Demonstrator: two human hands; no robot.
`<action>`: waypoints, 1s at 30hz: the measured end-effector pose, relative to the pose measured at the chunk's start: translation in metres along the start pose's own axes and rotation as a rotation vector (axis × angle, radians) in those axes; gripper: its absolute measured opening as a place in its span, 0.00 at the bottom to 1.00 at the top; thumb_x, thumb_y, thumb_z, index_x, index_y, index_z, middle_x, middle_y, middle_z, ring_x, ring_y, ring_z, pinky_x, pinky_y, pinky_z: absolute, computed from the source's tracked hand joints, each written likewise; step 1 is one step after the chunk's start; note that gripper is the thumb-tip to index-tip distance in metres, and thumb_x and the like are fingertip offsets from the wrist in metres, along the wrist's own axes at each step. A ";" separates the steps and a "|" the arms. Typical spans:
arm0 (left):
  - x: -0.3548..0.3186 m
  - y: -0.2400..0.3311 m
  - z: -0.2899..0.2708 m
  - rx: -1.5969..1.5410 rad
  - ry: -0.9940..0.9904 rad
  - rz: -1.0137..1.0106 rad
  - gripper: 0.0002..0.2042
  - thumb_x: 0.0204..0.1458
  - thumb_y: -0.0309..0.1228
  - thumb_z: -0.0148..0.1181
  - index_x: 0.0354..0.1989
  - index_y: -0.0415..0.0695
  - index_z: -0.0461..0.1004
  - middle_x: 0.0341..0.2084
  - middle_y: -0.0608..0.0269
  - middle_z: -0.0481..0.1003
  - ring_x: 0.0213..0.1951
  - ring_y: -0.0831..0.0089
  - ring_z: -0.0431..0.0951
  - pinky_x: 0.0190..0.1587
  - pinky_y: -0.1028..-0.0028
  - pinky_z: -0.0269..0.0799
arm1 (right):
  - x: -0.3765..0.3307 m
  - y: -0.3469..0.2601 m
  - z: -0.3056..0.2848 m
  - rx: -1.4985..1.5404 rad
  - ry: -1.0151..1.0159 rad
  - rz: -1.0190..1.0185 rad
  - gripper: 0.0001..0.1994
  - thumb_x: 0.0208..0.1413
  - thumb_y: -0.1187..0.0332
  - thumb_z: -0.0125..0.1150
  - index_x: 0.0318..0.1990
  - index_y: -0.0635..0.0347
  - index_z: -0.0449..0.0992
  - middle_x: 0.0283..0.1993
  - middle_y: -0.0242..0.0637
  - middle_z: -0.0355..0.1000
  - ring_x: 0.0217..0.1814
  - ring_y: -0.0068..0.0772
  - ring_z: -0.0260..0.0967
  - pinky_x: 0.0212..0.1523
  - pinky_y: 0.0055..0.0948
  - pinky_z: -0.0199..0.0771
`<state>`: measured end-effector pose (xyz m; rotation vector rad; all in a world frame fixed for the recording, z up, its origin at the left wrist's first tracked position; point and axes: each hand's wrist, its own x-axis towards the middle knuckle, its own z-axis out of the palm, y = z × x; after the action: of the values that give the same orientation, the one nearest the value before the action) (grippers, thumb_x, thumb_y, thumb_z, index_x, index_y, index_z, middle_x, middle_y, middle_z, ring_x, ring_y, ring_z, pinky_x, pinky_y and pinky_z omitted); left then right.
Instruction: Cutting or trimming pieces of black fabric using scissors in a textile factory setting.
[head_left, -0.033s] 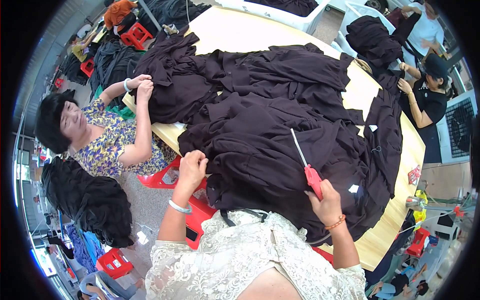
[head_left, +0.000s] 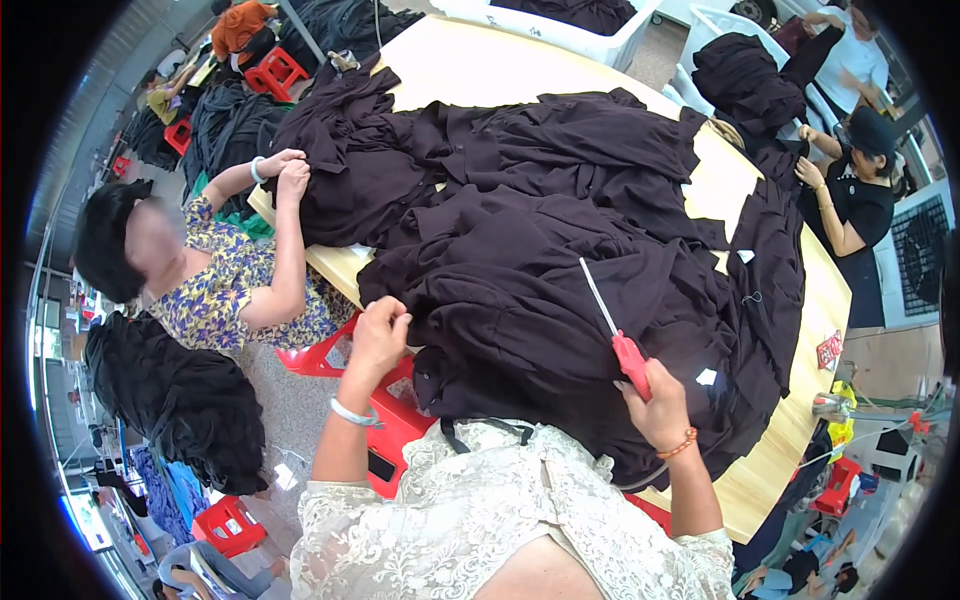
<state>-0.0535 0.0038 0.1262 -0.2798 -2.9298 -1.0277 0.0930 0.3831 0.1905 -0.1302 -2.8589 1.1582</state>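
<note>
Dark garments (head_left: 520,270) lie bunched over a light wooden table (head_left: 430,65). My right hand (head_left: 662,410) is closed round the red handle of a tool (head_left: 630,362) with a long, thin metal shaft. That shaft points away from me, above the dark cloth. At the near left side of the garments is my left hand (head_left: 378,338), its fingers curled together beside the cloth's edge. Whatever those fingers pinch, if anything, is hidden. A small white tag (head_left: 707,377) rests on the cloth to the right of my right hand.
Across the table's left corner, a person in a floral top (head_left: 215,280) handles dark cloth. Another in a black cap (head_left: 868,135) holds garments at the right. A red stool (head_left: 395,440) stands by my left arm, a dark cloth heap (head_left: 175,405) farther left. White bins (head_left: 600,45) stand behind.
</note>
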 end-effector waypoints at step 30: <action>0.086 0.063 0.021 -0.183 -0.075 0.531 0.12 0.40 0.18 0.57 0.36 0.41 0.76 0.32 0.59 0.75 0.38 0.57 0.75 0.43 0.66 0.70 | 0.035 0.037 -0.008 -0.047 0.326 0.109 0.16 0.46 0.77 0.62 0.45 0.64 0.71 0.34 0.52 0.69 0.36 0.56 0.70 0.39 0.36 0.70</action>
<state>-0.1263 0.0788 0.1552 -1.0489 -2.5790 -1.1990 0.0611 0.4187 0.1707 -0.4391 -2.6172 0.9804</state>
